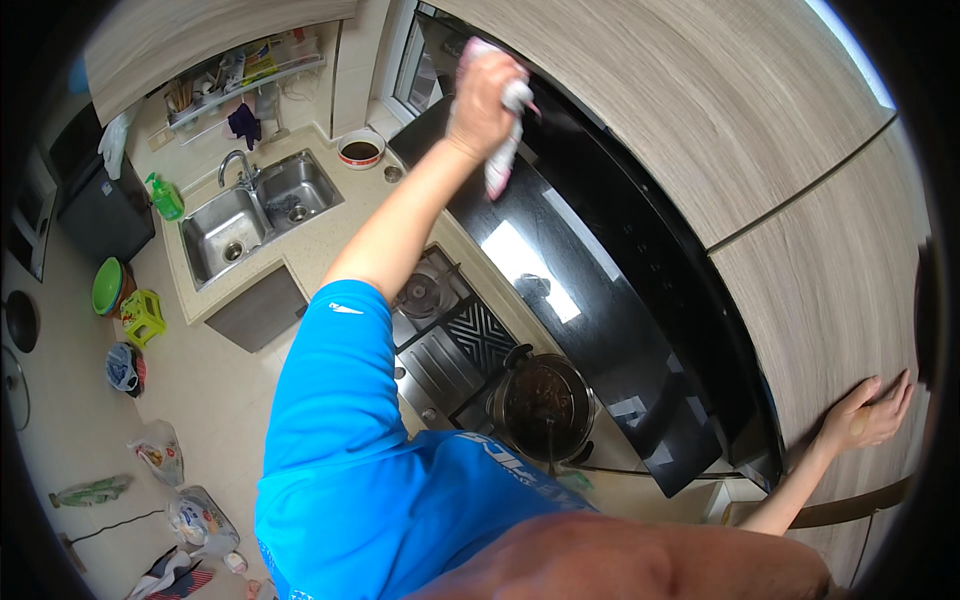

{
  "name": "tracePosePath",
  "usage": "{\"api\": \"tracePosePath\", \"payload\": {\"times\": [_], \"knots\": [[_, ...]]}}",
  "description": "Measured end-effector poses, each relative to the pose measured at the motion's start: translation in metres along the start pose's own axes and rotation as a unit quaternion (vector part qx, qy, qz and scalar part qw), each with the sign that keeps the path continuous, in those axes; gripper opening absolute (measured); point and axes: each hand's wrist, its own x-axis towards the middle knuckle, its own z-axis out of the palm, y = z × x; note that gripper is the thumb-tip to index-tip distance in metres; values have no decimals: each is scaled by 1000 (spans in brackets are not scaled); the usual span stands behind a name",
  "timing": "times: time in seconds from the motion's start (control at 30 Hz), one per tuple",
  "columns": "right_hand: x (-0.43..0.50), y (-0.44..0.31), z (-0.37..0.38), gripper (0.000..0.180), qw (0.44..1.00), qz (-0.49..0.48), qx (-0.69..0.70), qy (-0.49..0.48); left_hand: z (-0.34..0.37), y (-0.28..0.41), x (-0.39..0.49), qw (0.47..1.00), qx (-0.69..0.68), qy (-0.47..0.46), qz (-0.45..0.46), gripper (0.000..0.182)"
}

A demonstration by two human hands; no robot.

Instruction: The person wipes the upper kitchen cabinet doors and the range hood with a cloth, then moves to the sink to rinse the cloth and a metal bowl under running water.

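Note:
My left hand (487,105) grips a white and pink cloth (501,169) at the far upper-left end of the black range hood (600,202); cloth hangs out below the fist. Off to the right, my right hand (866,420) holds nothing, its fingers apart, against or close to the wood-grain cabinet door (832,300). The hood's glossy slanted panel (637,330) carries bright window reflections. Below it, a steel pot (544,405) of dark brown liquid, with a utensil in it, sits on the gas hob (450,352).
Left of the hob are a double steel sink (225,232), a green soap bottle (166,197) and a bowl of dark liquid (361,150). A wall rack (247,94) hangs above the sink. On the floor stand a yellow-green stool (142,316) and several bags.

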Motion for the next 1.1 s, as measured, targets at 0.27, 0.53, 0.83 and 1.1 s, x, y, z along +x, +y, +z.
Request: {"api": "tracePosePath", "payload": {"times": [0.27, 0.53, 0.83, 1.1], "knots": [[0, 2, -2, 47, 1000, -18, 6, -3, -26, -92, 11, 987, 80, -10, -136, 32], [-3, 7, 0, 46, 1000, -10, 11, -10, -27, -88, 15, 982, 127, 25, -137, 36], [-20, 26, 13, 48, 999, 13, -31, -25, 8, 31, 2, 995, 4, 47, -88, 38], [-17, 22, 12, 48, 999, 11, -27, -15, 16, 108, 1, 991, -126, 22, -36, 43]]}}
